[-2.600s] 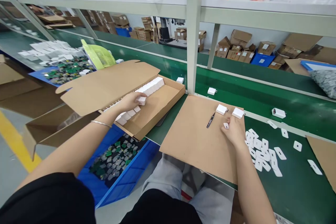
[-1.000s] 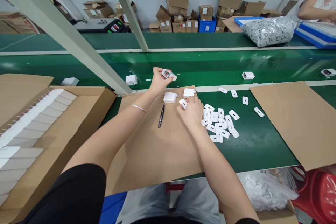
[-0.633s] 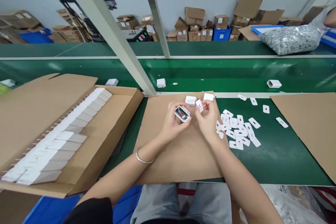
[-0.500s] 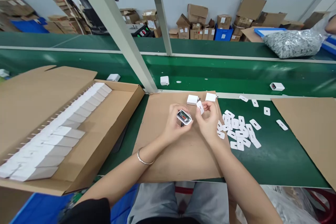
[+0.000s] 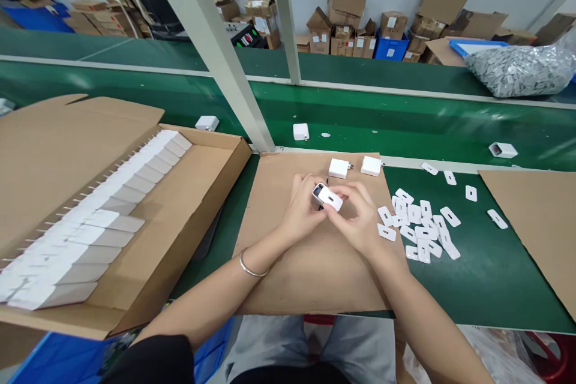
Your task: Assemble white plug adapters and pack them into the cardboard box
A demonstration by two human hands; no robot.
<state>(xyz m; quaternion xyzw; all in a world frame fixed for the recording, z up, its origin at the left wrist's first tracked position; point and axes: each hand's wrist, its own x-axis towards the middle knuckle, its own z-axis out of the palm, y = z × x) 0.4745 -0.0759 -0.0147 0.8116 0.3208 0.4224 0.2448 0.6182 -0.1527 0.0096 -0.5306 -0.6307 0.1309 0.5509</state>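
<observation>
The left hand (image 5: 300,210) has its grip closed around a white charger housing (image 5: 317,191) at the centre of the frame, and the right hand (image 5: 357,213) pinches a slotted white cover plate (image 5: 332,198) at the housing's open end. The plate overlaps only part of the opening, so a dark patch of the interior shows at its left; whether any edge is seated cannot be told. The fingers hide most of the housing, and a dark sliver below it is too covered to name.

Just above the hands lie two white chargers (image 5: 339,168) with pins pointing right. A loose pile of cover plates (image 5: 423,232) spreads to the right. At left, an open cardboard box (image 5: 216,174) holds a row of white charger bodies (image 5: 130,189); its left end is cut off. A pale metal post (image 5: 220,60) slants down beside it, blocking part of the background.

The hands are above a brown cardboard sheet (image 5: 310,276) on the green table (image 5: 486,282). Behind runs a glossy green strip (image 5: 405,126) bearing a few chargers. A clear bag of small grey parts (image 5: 522,69) sits at upper right, and cartons (image 5: 346,9) stack before the wall.
</observation>
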